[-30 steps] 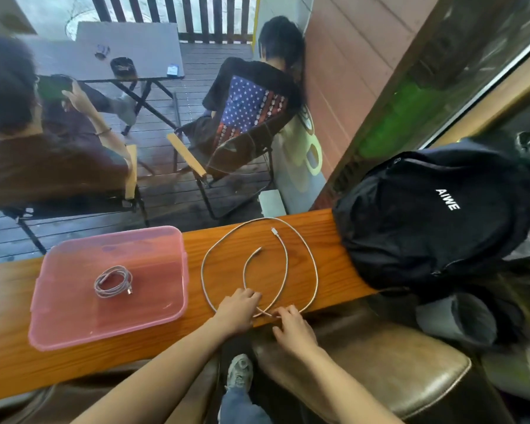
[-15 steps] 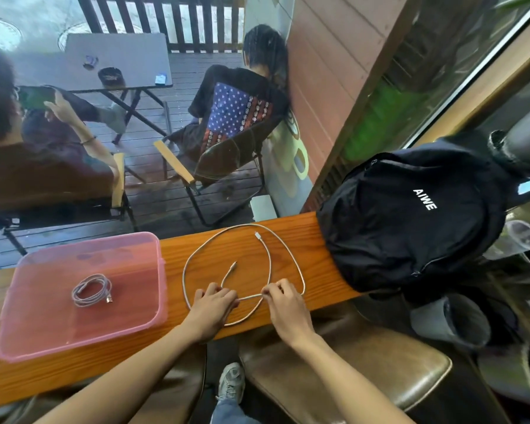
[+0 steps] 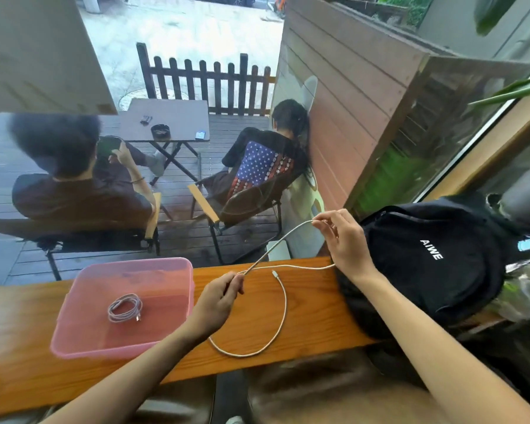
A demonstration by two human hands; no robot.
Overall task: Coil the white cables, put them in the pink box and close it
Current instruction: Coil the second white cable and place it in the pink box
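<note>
Your left hand [image 3: 219, 296] pinches the loose white cable [image 3: 283, 304] low over the wooden counter [image 3: 306, 307]. Your right hand [image 3: 341, 237] is raised near the black backpack [image 3: 435, 264], fingertips pinching the same cable further along. Hands well apart; the stretch between them is pulled fairly straight, probably to measure out the first loop.

The rest of the cable trails from the left hand in a wide arc on the counter. One plug end [image 3: 275, 273] lies free on the wood between the hands.

The pink box [image 3: 74, 328] sits open just left of the left hand. A coiled cable [image 3: 124, 307] already lies inside it. No lid is recognisable in view.

Judgement: coiling of the second cable has just begun. Keeping one end anchored low lets the raised hand lay even turns.
</note>
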